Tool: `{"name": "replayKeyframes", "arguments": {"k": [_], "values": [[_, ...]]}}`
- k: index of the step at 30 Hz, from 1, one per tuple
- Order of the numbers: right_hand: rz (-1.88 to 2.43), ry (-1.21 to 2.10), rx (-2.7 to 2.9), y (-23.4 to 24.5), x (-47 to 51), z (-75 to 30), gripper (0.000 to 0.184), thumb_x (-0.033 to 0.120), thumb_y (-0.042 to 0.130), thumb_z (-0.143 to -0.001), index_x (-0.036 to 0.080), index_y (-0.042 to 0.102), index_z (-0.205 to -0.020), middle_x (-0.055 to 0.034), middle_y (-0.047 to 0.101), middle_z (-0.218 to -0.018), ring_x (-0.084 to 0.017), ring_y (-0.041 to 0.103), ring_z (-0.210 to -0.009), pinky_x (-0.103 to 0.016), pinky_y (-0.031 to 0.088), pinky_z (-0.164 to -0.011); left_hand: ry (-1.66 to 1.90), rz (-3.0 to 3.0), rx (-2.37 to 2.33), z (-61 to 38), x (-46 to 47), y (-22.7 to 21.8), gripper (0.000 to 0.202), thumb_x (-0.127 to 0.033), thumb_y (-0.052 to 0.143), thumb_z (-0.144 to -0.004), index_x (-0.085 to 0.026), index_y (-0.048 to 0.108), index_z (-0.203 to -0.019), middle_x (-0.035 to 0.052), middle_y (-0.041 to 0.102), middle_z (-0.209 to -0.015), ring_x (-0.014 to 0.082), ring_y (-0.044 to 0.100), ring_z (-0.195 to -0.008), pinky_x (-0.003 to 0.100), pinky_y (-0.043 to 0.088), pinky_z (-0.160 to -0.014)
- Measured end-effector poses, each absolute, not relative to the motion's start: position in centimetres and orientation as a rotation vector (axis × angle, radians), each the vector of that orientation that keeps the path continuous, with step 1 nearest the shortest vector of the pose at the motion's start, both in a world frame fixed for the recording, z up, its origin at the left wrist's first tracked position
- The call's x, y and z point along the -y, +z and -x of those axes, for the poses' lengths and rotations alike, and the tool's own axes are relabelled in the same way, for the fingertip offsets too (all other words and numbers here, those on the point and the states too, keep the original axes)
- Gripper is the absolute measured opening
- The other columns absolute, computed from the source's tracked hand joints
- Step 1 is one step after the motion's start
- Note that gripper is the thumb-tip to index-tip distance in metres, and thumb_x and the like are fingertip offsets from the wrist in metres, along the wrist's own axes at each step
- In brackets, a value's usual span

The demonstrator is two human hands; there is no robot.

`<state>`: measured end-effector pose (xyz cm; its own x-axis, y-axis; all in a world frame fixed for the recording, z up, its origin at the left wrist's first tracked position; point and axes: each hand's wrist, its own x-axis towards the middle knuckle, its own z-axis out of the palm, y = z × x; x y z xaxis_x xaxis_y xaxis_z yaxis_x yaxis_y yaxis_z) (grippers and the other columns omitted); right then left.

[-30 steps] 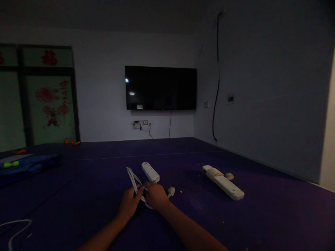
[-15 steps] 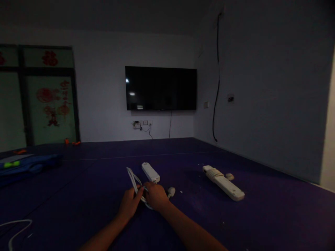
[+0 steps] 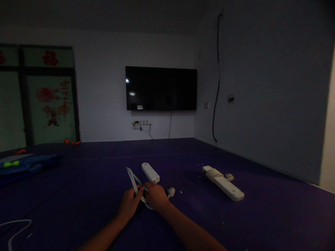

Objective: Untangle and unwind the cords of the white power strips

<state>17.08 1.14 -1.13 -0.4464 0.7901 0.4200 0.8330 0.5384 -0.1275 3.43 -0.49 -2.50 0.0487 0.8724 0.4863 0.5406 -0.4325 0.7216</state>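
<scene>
A looped white power cord (image 3: 133, 178) is gripped by both hands just above the purple tabletop (image 3: 183, 223). My left hand (image 3: 129, 202) is closed round the near left part of the loops. Over their middle, my right hand (image 3: 155, 196) is closed on the same cord, its fingertips partly hidden. Directly beyond the hands lies a white power strip (image 3: 150, 172), its near end by my right knuckles. A white plug (image 3: 171, 191) sticks out to the right of my right hand.
At right lies another power strip (image 3: 227, 186) with its cord wound round it, a plug (image 3: 229, 177) beside it. Blue cloth (image 3: 39, 164) lies at left, and a white cable (image 3: 19, 226) at near left. A television (image 3: 161, 89) hangs on the far wall.
</scene>
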Motion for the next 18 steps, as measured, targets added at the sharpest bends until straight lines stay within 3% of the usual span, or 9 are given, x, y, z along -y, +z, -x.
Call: {"name": "replayKeyframes", "arguments": {"k": [5,11,18], "values": [[1.343,-0.121,2.348,-1.23,-1.29,-17.03,0.025,0.023,0.036,-0.083,0.019,0.052,-0.101,-0.0095,0.061,-0.096,-0.02,0.059,-0.085,-0.029,0.042,-0.069,1.325,-1.993,-1.447,-3.51,0.42,-2.67,0.043,-0.049,0.039,-0.077,-0.014,0.062,-0.08,0.006,0.066,-0.069,0.0203,0.06,-0.065,0.028,0.044,-0.064],[1.351,-0.13,2.342,-1.36,-1.32,-16.98,0.026,0.025,0.037,-0.083,0.019,0.052,-0.104,-0.0095,0.061,-0.096,-0.02,0.059,-0.085,-0.03,0.042,-0.069,1.422,-1.951,-1.514,-3.57,0.55,-2.81,0.043,-0.051,0.042,-0.073,-0.016,0.063,-0.086,0.0095,0.068,-0.087,0.0242,0.06,-0.085,0.032,0.043,-0.078],[1.338,-0.116,2.343,-1.11,-1.11,-17.03,0.026,0.025,0.036,-0.083,0.019,0.052,-0.104,-0.0092,0.062,-0.095,-0.02,0.059,-0.085,-0.029,0.042,-0.069,1.361,-1.978,-1.433,-3.5,0.59,-2.48,0.041,-0.049,0.042,-0.074,-0.015,0.062,-0.084,0.006,0.067,-0.071,0.0212,0.061,-0.069,0.029,0.045,-0.067]]}}
